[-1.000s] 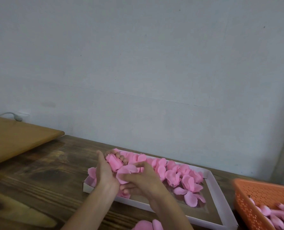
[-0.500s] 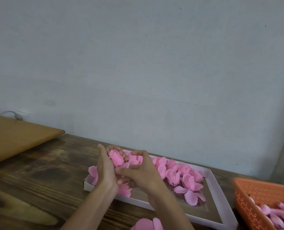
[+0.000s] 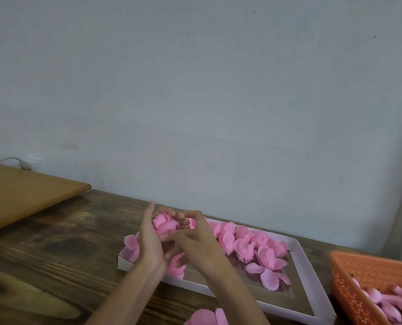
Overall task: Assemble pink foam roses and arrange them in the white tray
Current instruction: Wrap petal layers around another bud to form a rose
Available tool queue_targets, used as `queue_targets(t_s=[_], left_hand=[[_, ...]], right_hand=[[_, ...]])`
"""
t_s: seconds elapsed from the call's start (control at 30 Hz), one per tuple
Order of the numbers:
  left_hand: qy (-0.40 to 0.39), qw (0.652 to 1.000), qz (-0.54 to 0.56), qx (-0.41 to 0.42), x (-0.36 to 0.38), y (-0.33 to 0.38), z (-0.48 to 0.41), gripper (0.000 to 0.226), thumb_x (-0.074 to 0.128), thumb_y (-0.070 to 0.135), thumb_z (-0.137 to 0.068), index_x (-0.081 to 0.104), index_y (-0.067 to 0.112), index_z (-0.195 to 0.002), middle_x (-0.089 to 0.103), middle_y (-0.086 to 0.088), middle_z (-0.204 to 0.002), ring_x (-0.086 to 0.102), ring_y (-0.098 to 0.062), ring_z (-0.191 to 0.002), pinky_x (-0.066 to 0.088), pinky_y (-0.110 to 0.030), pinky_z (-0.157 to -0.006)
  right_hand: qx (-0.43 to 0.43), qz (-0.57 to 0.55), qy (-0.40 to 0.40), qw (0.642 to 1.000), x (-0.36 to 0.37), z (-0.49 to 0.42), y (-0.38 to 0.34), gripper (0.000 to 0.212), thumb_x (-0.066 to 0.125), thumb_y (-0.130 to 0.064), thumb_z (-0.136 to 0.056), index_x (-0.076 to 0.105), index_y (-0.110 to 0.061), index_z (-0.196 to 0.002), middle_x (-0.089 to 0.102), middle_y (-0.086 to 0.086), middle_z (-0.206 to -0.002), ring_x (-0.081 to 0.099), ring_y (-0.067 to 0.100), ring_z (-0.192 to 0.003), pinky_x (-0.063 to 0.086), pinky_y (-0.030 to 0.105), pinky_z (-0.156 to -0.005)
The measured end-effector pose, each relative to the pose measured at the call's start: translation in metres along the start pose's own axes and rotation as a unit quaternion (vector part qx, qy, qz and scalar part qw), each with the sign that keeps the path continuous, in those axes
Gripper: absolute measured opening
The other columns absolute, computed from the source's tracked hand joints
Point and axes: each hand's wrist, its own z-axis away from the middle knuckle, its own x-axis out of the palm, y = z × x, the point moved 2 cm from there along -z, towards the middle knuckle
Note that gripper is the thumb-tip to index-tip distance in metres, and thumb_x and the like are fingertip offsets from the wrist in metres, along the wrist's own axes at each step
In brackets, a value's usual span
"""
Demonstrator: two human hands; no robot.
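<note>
My left hand (image 3: 151, 242) and my right hand (image 3: 199, 242) are cupped together around one pink foam rose (image 3: 163, 223), held just above the left end of the white tray (image 3: 304, 273). The rose's curled top shows between my fingers; its lower part is hidden by my palms. Several finished pink roses (image 3: 254, 245) lie in a row along the tray's far side, with loose petals (image 3: 269, 279) in front of them.
An orange perforated basket (image 3: 369, 280) holding pink foam pieces stands at the right edge. More pink petals (image 3: 207, 317) lie on the dark wooden table (image 3: 54, 266) near me. A lighter wooden board (image 3: 24, 193) with a cable sits at the far left.
Both hands have risen slightly and closed in around the rose, which now stands more upright between them. The tray and basket have not moved.
</note>
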Motion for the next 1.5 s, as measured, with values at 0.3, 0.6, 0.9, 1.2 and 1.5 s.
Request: queue_targets(t_s=[0.3, 0.6, 0.9, 1.2, 1.5], left_hand=[[-0.02, 0.996, 0.082, -0.012, 0.016, 0.004, 0.01, 0.047, 0.061, 0.045, -0.096, 0.061, 0.011, -0.064, 0.06, -0.008, -0.066, 0.06, -0.02, -0.054, 0.057, -0.029, -0.054], [-0.015, 0.987, 0.162, -0.016, 0.01, 0.006, 0.008, 0.049, 0.065, 0.04, -0.096, 0.067, 0.011, -0.056, 0.07, -0.01, -0.073, 0.077, -0.026, -0.072, 0.062, -0.035, -0.059], [-0.003, 0.982, 0.186, -0.022, 0.007, 0.007, 0.004, 0.042, 0.067, 0.039, -0.096, 0.06, 0.012, -0.064, 0.067, -0.01, -0.075, 0.077, -0.029, -0.078, 0.062, -0.036, -0.061], [-0.013, 0.985, 0.17, -0.031, 0.007, 0.01, 0.008, 0.053, 0.062, 0.049, -0.098, 0.066, 0.018, -0.055, 0.079, -0.008, -0.089, 0.079, -0.029, -0.1, 0.064, -0.046, -0.066], [0.014, 0.986, 0.164, -0.01, 0.007, 0.011, 0.009, 0.059, 0.055, 0.057, -0.1, 0.068, 0.018, -0.057, 0.075, -0.006, -0.079, 0.08, -0.026, -0.078, 0.062, -0.037, -0.058]], right_hand=[[-0.099, 0.311, 0.19, 0.926, 0.007, 0.003, 0.002, 0.045, 0.074, -0.041, -0.084, 0.039, -0.037, -0.112, 0.07, -0.007, -0.073, 0.066, 0.005, -0.068, 0.055, 0.029, -0.064], [0.006, 0.162, 0.244, 0.956, 0.005, 0.0, 0.017, 0.08, 0.087, -0.063, -0.057, 0.039, -0.032, -0.113, 0.06, -0.014, -0.103, 0.061, 0.006, -0.096, 0.054, 0.035, -0.089], [0.032, 0.073, 0.232, 0.969, 0.005, -0.002, 0.02, 0.068, 0.093, -0.051, -0.057, 0.046, -0.032, -0.103, 0.063, -0.014, -0.101, 0.066, 0.012, -0.097, 0.057, 0.04, -0.092], [-0.054, 0.143, 0.264, 0.952, 0.021, -0.002, 0.017, 0.025, 0.087, -0.038, -0.07, 0.064, -0.03, -0.078, 0.071, -0.014, -0.072, 0.065, -0.004, -0.067, 0.054, 0.021, -0.069], [-0.141, 0.193, 0.267, 0.934, 0.033, 0.003, 0.02, 0.02, 0.084, -0.023, -0.077, 0.065, -0.031, -0.078, 0.063, -0.015, -0.092, 0.065, -0.003, -0.084, 0.05, 0.012, -0.069]])
